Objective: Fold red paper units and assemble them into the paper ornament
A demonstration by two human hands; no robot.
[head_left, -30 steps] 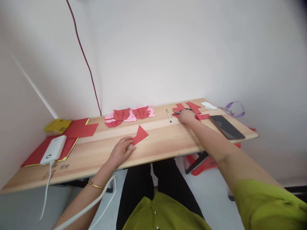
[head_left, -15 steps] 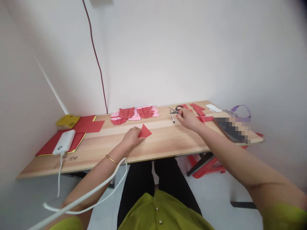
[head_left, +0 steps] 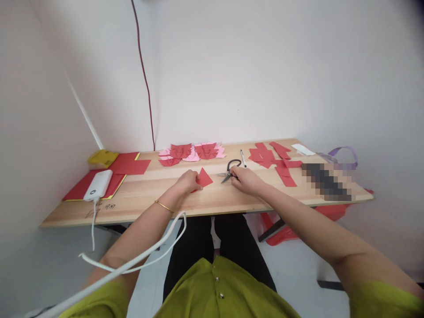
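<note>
Over the middle of the table, my left hand [head_left: 189, 181] pinches a folded red paper [head_left: 204, 177] with a pointed top; the fingers cover its left side. To the right of it, my right hand [head_left: 245, 179] is closed on black-handled scissors [head_left: 234, 164]. The scissor blades are parted and point left toward the paper, with a gap between them and it. Behind my left hand lie pink and red cut-paper pieces [head_left: 192, 152] near the wall.
Red paper scraps [head_left: 261, 155] and a pen [head_left: 243, 158] lie at the right, beside a pixelated dark object [head_left: 326, 181]. At the left are red sheets [head_left: 132, 166], a white power bank [head_left: 98, 184] and a yellow packet [head_left: 103, 158]. A white cable [head_left: 142, 251] crosses before my left arm.
My right hand has brought the scissors left and nearer to me, away from the pen and scraps. My left hand still holds the red paper. The view has shifted slightly.
</note>
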